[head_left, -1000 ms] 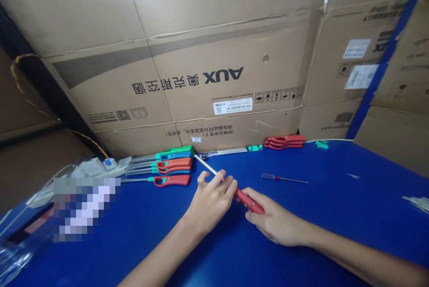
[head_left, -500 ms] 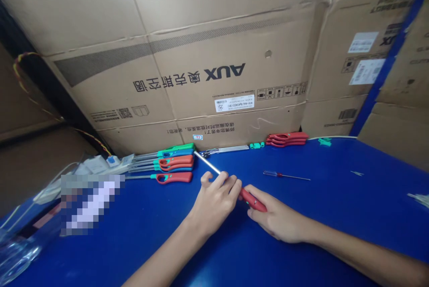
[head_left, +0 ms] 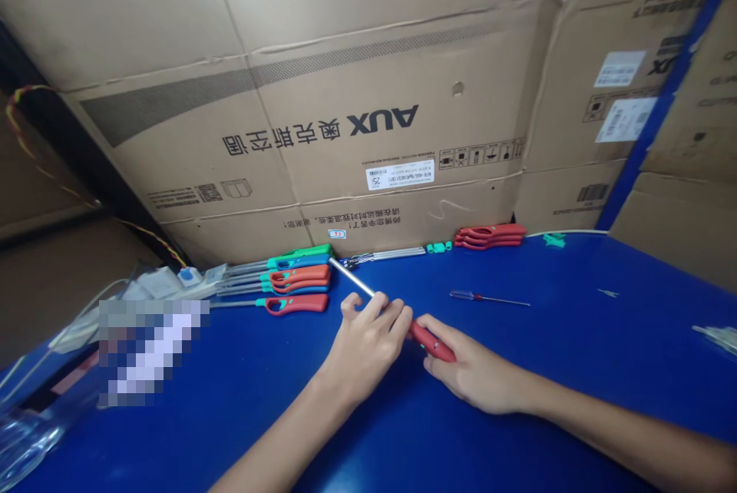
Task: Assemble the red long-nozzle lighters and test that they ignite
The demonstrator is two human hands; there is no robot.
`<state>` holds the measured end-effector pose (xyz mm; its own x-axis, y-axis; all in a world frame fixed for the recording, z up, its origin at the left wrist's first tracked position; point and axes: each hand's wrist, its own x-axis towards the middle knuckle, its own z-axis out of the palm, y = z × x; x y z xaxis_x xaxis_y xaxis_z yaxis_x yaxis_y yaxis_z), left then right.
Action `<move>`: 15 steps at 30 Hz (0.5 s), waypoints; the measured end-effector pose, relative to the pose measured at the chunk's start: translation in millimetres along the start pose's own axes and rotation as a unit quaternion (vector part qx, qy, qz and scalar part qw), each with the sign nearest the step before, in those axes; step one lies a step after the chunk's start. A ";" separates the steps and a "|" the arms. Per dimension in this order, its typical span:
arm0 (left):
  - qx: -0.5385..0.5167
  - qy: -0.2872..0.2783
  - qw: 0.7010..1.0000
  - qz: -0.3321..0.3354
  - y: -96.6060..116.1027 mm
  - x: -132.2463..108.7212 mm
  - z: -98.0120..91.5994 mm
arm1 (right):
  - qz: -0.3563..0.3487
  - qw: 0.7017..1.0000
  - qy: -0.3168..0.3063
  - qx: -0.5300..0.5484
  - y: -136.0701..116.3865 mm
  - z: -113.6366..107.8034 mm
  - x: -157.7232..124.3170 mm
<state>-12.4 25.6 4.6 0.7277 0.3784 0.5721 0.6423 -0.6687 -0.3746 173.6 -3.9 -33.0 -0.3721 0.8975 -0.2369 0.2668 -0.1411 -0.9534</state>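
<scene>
Between both hands is a long-necked gas lighter [head_left: 433,342] with a red handle and a silver tube that points up and to the left. My left hand [head_left: 371,335] is closed around the lower tube, where it meets the handle, and hides that joint. On the red handle my right hand [head_left: 480,370] is closed, fingers and thumb gripping its rear part. Beyond the hands lies a screwdriver [head_left: 489,299] with a clear and red handle. Left of the tube, several finished-looking lighters [head_left: 296,303] in red, orange, blue and green lie stacked side by side.
Along the cardboard wall [head_left: 345,78] lie metal tubes [head_left: 397,254], small green parts [head_left: 439,247], red handle shells [head_left: 489,236] and more green pieces [head_left: 553,239]. White thin strips [head_left: 717,338] are at the right. A power strip [head_left: 74,332] and clear plastic [head_left: 26,439] occupy the left.
The view has shifted slightly, so everything sits a little further left. Both hands keep the same hold on the lighter.
</scene>
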 end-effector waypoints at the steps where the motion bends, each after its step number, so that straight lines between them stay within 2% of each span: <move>1: -0.001 0.000 1.000 0.000 0.2 0.3 -0.4 | -0.001 1.000 0.002 0.002 -0.8 0.1 -0.4; 8: -0.004 -0.012 1.000 -0.005 -0.2 0.4 -1.0 | -0.009 1.000 -0.010 0.002 -7.3 0.4 -2.7; 15: -0.013 -0.017 1.000 -0.006 0.4 0.0 -1.5 | -0.002 1.000 -0.004 0.004 -1.9 -0.4 -2.0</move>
<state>-12.5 24.3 5.5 0.7276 0.4085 0.5511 0.6452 -0.6803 -0.3476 174.1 -5.3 -30.6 -0.3795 0.8948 -0.2352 0.2586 -0.1415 -0.9556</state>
